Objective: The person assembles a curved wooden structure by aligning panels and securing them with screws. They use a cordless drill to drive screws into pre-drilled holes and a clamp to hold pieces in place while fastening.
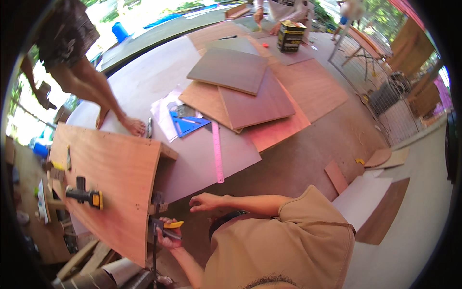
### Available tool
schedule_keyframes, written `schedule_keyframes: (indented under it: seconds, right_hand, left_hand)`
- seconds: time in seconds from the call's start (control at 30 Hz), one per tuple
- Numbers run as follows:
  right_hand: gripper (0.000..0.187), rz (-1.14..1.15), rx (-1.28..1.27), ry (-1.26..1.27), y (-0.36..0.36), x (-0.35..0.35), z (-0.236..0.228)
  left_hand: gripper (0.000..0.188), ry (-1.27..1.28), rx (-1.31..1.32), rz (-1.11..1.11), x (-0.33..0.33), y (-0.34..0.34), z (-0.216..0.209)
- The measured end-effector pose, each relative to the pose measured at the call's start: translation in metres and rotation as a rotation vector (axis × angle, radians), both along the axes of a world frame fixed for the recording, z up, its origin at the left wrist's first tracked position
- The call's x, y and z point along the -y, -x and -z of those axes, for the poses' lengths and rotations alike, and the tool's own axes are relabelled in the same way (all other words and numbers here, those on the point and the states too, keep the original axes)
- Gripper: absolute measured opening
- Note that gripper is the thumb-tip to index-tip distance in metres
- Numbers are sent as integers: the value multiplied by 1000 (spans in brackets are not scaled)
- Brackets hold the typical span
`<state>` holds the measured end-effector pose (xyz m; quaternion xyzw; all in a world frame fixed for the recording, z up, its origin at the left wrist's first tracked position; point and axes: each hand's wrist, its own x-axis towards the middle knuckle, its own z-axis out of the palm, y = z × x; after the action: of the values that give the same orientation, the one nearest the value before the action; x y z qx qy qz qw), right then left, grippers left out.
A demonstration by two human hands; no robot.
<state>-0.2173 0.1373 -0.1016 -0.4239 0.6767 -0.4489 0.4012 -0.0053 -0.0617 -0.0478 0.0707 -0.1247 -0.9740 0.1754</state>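
At the near edge of a plywood box (113,178), my left hand (167,236) is closed around the grip of a dark bar clamp with a yellow lever (174,224). The clamp's bar runs along the box's edge, and its upper end sits by a small wood block (159,208). My right hand (204,202) hangs a little above and to the right, empty, its fingers loosely bent and apart. A cordless drill (85,194) lies on top of the box.
A pink ruler (218,151), blue speed square (187,124), papers (163,108) and stacked boards (231,70) cover the table. A barefoot person (82,77) stands on it at left. Another person (284,12) is by a tin can (290,36). Offcuts (370,207) lean at right.
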Motion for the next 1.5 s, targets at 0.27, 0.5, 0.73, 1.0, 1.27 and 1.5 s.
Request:
schedule_keyframes:
  seconds: [0.27, 0.5, 0.73, 1.0, 1.27, 1.5]
  right_hand:
    - [61, -72, 23, -149, 15, -19, -5]
    - [54, -105, -73, -101, 21, -15, 7]
    - [52, -114, -5, -244, 27, -22, 18]
    - [57, -71, 329, -279, 34, -7, -6]
    - [51, 9, 860, 21, 14, 23, -92]
    - [26, 438, 1048, 242, -24, 27, -125]
  left_hand:
    - [35, -62, 72, -72, -1, 1, 2]
    - [55, -23, 67, -94, -28, -5, 20]
    - [60, -182, 84, -144, -65, -26, 38]
    - [62, -243, 170, -178, -116, -59, -1]
    - [59, 86, 223, -162, -102, -63, -97]
    - [63, 171, 214, 109, -54, -58, -121]
